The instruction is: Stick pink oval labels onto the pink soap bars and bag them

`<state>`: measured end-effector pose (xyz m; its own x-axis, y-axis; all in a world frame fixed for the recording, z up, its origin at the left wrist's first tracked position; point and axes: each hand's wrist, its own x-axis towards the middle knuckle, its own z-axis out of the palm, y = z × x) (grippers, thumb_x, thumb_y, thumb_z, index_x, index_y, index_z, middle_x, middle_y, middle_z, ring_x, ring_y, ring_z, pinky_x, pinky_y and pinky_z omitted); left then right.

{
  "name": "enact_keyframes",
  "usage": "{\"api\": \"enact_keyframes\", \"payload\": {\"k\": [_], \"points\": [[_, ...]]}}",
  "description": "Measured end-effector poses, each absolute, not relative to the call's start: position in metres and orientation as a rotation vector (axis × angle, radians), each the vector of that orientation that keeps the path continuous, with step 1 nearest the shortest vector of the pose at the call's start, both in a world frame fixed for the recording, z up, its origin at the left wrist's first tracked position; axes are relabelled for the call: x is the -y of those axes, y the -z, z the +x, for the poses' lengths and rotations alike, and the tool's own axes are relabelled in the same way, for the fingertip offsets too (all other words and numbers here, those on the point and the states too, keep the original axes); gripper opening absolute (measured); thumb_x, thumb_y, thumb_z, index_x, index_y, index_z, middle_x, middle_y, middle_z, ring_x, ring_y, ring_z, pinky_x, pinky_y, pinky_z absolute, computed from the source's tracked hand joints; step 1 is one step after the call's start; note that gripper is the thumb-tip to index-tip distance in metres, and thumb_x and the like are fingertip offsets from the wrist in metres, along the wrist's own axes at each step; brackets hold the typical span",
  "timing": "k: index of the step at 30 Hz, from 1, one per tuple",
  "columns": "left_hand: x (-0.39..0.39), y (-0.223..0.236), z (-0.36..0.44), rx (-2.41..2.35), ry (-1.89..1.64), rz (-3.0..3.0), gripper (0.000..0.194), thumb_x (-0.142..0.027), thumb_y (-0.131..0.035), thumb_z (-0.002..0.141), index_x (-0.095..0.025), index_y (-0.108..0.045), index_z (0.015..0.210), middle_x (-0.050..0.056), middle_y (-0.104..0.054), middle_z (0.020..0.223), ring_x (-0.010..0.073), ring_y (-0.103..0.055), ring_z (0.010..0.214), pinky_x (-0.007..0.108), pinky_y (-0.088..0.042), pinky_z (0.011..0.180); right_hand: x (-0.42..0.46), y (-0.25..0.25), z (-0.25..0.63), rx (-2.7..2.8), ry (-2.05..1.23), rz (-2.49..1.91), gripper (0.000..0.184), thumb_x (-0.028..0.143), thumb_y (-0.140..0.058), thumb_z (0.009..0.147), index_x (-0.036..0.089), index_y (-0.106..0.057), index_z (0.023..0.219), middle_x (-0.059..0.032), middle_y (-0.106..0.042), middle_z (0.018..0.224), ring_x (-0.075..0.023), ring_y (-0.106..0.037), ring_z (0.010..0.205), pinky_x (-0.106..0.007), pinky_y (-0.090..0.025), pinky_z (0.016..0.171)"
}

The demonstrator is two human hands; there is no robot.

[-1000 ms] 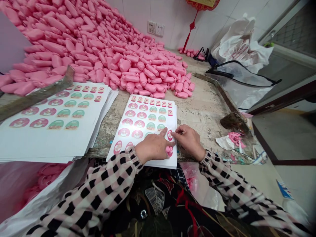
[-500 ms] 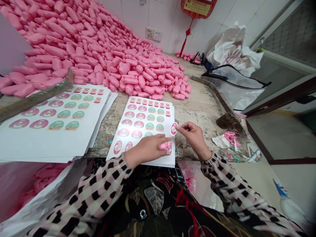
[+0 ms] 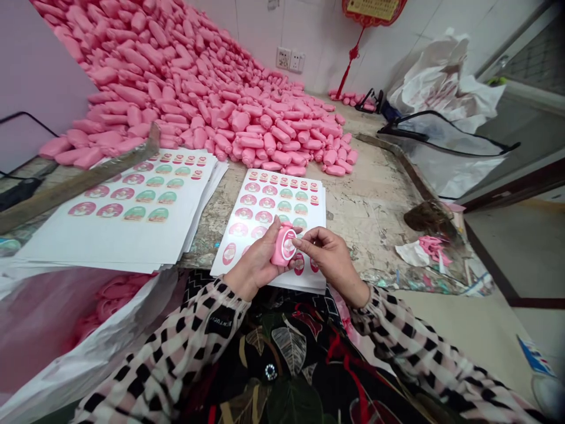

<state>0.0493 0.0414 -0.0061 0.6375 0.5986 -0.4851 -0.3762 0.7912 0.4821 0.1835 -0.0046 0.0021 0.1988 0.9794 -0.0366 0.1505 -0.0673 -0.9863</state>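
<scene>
Between your two hands, over the near part of the label sheet (image 3: pixel 304 285), sat one pink bottle (image 3: pixel 278 254), with an oval label (image 3: pixel 288 246) against its upturned face.

Left hand (image 3: pixel 252 264): curled around the bottle, thumb along its left side, fingers reaching beneath. Right hand (image 3: pixel 330 254): drawn in from the right, a fingertip at the label's right edge. Whether it pinched that edge or only pressed it could not be told from this angle.

Notes on technique (judgement). The left grip was the one to keep firm and quiet, since a bottle rolling in the palm would likely have skewed the label. The oval wanted centring on the flat of the face before any firm pressure. From there, pressing from the middle outward, with the right fingertip finishing along the rim, seemed the surest guard against bubbles and lifted edges. A light touch suited the right hand, as a dragged edge could have creased or shifted.

Surroundings: sheet on the desk (image 3: pixel 368 206) directly below your hands; a larger stack of printed sheets (image 3: pixel 106 247) left of your left hand; the heap of pink bottles (image 3: pixel 207 100) well beyond both hands.
</scene>
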Motion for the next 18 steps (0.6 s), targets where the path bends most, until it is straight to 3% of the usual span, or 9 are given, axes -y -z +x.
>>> {"api": "enact_keyframes", "payload": {"k": [9, 13, 16, 18], "points": [[-0.0415, 0.0151, 0.0502, -0.575, -0.609, 0.355, 0.048, -0.059, -0.043, 0.082, -0.016, -0.061, 0.095, 0.002, -0.055, 0.067, 0.0124, -0.054, 0.052, 0.025, -0.046, 0.047, 0.0069, -0.0009, 0.1763, 1.086, -1.204, -1.316, 0.029, 0.041, -0.07, 0.069, 0.019, -0.052, 0.067, 0.0047, -0.058, 0.052, -0.011, -0.054, 0.04, -0.021, -0.041, 0.036], [-0.0409, 0.0149, 0.0524, -0.557, -0.612, 0.363, 0.052, -0.061, -0.042, 0.082, -0.015, -0.061, 0.095, 0.002, -0.055, 0.065, 0.0127, -0.053, 0.051, 0.026, -0.046, 0.047, 0.0058, 0.002, 0.1762, 1.1, -1.194, -1.361, 0.031, 0.045, -0.069, 0.069, 0.02, -0.052, 0.068, 0.0034, -0.059, 0.053, -0.012, -0.055, 0.041, -0.022, -0.038, 0.035], [-0.0392, 0.0139, 0.0547, -0.546, -0.63, 0.375, 0.055, -0.062, -0.038, 0.083, -0.014, -0.06, 0.096, 0.004, -0.057, 0.068, 0.0135, -0.055, 0.053, 0.025, -0.045, 0.046, 0.0089, 0.0043, 0.1773, 1.188, -1.112, -1.419, 0.03, 0.049, -0.064, 0.074, 0.02, -0.053, 0.072, 0.002, -0.061, 0.058, -0.013, -0.057, 0.046, -0.024, -0.042, 0.043], [-0.0377, 0.014, 0.0555, -0.545, -0.653, 0.394, 0.055, -0.062, -0.037, 0.084, -0.014, -0.06, 0.096, 0.004, -0.057, 0.069, 0.0133, -0.055, 0.054, 0.024, -0.044, 0.045, 0.0127, 0.0041, 0.1795, 1.356, -0.887, -1.536, 0.029, 0.049, -0.06, 0.077, 0.021, -0.057, 0.075, -0.0003, -0.064, 0.068, -0.0134, -0.058, 0.055, -0.026, -0.045, 0.053]]}}
